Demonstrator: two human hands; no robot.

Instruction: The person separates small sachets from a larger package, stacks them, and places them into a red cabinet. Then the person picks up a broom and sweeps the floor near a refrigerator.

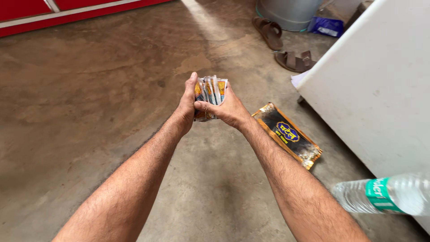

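Both arms reach forward over a brown concrete floor. My left hand (187,105) and my right hand (228,109) together clasp a stack of small foil sachets (210,91), orange, white and blue, held upright between the palms. The left thumb rests along the stack's left side and the right thumb lies across its front. The lower part of the stack is hidden behind the fingers.
A flat black and gold foil packet (287,134) lies on the floor just right of my hands. A white cabinet (376,85) stands at right, a clear plastic water bottle (385,195) lies beside it. Brown sandals (280,42), a metal bucket (289,13) and a blue packet (327,27) lie beyond.
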